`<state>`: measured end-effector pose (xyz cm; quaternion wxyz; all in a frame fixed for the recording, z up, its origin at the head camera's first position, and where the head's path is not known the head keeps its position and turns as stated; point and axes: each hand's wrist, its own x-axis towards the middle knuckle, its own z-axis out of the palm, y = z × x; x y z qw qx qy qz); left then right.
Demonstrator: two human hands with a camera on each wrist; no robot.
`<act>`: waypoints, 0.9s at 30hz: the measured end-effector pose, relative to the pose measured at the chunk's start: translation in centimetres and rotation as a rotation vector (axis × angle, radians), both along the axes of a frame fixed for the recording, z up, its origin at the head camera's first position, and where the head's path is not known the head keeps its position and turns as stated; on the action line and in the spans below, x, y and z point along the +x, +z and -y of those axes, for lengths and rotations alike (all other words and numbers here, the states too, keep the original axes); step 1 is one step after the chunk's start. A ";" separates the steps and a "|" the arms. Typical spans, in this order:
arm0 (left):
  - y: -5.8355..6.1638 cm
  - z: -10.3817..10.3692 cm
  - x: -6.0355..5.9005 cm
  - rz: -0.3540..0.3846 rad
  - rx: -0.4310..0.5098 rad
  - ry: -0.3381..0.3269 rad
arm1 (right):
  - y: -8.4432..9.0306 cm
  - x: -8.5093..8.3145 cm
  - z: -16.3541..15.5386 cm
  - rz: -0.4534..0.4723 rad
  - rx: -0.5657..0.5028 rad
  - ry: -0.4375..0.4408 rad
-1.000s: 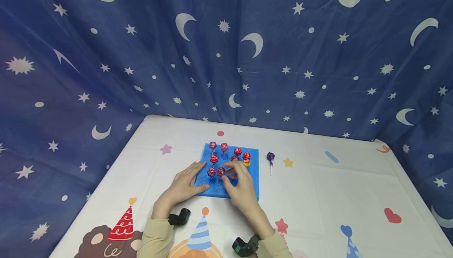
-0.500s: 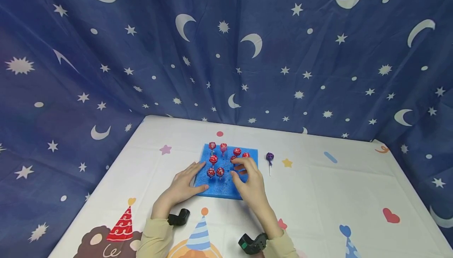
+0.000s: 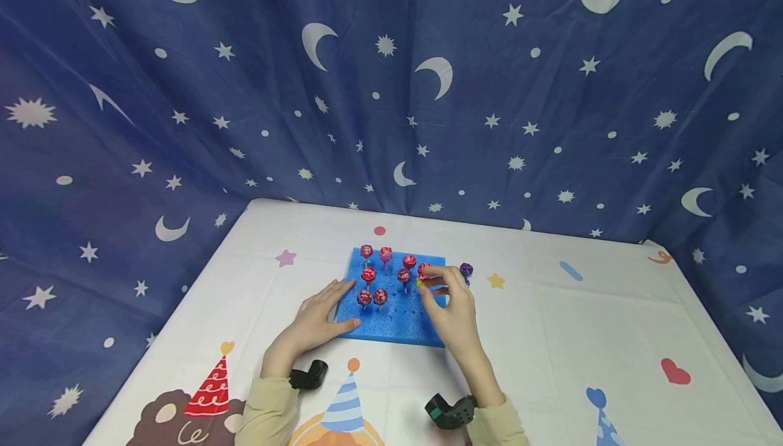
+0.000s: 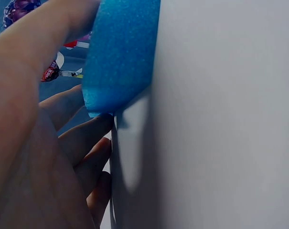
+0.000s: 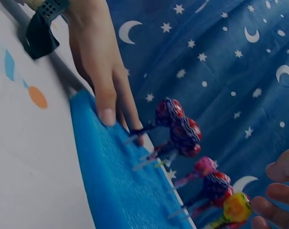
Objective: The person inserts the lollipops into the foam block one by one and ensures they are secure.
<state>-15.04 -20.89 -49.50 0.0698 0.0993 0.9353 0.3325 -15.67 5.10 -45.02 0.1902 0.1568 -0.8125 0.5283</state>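
Observation:
A blue foam block (image 3: pixel 385 323) lies on the table with several red-wrapped lollipops (image 3: pixel 368 275) standing upright in it. My left hand (image 3: pixel 318 317) rests against its left side, thumb on the near left corner and the other fingers extended along the edge. At the block's right side my right hand (image 3: pixel 453 310) is beside a yellow-and-red lollipop (image 5: pixel 237 207), thumb and fingers half bent. In the right wrist view its fingertips (image 5: pixel 273 210) come close to that candy; contact cannot be told. Its fingers partly cover this lollipop in the head view.
A purple lollipop (image 3: pixel 466 270) lies on the table right of the block, its stick partly hidden behind my right hand. The white tablecloth (image 3: pixel 550 337) carries printed party hats, stars and a heart. A dark blue curtain (image 3: pixel 367 126) with moons and stars hangs behind.
My right hand has moved right, from beside the front red lollipops to the yellow-and-red one, uncovering the middle of the block. The left hand stays in place.

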 end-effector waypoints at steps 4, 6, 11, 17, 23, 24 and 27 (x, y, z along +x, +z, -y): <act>0.0 0.0 0.0 0.000 0.000 -0.003 | -0.2 -0.3 -0.8 0.016 -0.041 -0.019; 0.0 0.1 -0.1 0.001 0.001 -0.003 | -0.3 -0.4 -1.2 0.028 -0.052 -0.033; 0.0 0.1 -0.1 -0.001 0.000 -0.002 | -0.3 -0.7 -2.1 0.058 -0.035 -0.082; 0.1 0.0 0.0 0.007 0.006 -0.006 | -0.6 -1.2 -3.1 0.067 0.002 -0.143; 0.1 -0.1 0.1 0.017 0.010 -0.004 | -1.2 -2.0 -4.2 0.083 0.004 -0.183; 0.1 -0.1 0.1 0.015 0.008 -0.004 | -1.3 -2.2 -4.3 0.085 0.003 -0.182; 0.2 -0.1 0.1 0.007 0.005 -0.004 | -1.5 -2.8 -4.9 0.092 0.016 -0.176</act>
